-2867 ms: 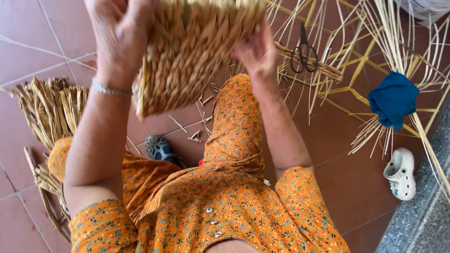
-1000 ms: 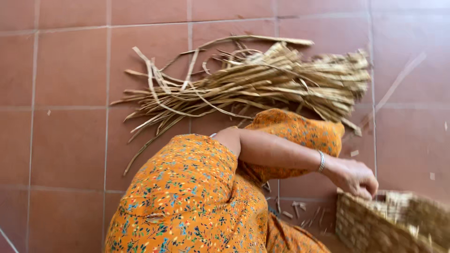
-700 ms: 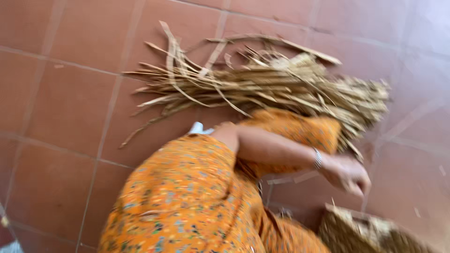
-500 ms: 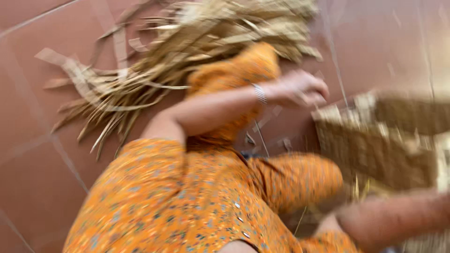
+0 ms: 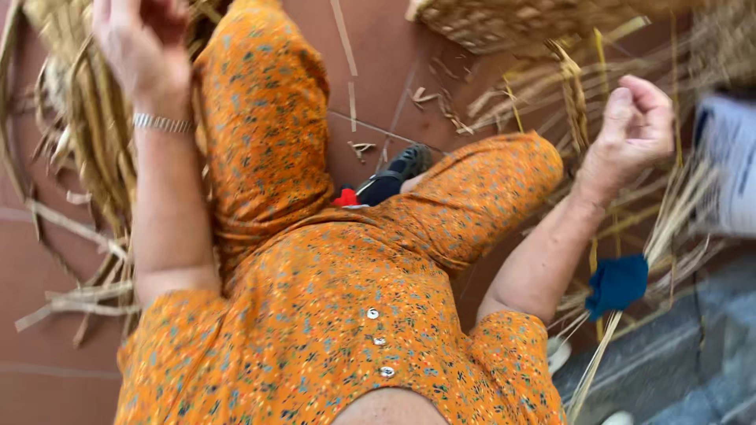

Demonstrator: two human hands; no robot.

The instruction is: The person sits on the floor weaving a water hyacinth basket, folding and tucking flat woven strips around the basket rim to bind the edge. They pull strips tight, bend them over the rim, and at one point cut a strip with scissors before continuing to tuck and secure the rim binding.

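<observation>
1. Head view: the person sits on a red tiled floor (image 5: 31, 260) in an orange flowered garment, knees drawn up, with both arms lifted away from the body.
2. The left hand (image 5: 138, 43) is raised at the upper left with a silver bracelet (image 5: 161, 123) on its wrist. Its fingers curl loosely inward and nothing shows between them, though blur makes it hard to tell whether they pinch a strand.
3. Just behind and below that hand lies a pile of dry straw strips (image 5: 83, 149), spread over the floor along the left edge. The hand is over the pile, and I cannot tell whether it touches it.
4. The right hand (image 5: 634, 126) is at the right, closed into a loose fist. No thing can be seen in it, and it is apart from the weaving.
5. The woven straw basket (image 5: 504, 24) lies at the top of the frame beyond the right knee, resting on the floor with loose straw stalks (image 5: 575, 94) fanning out beneath it. Neither hand holds it.
6. A dark blue cloth (image 5: 618, 283) sits among the stalks near the right elbow, and a dark shoe (image 5: 398, 173) shows between the knees.
</observation>
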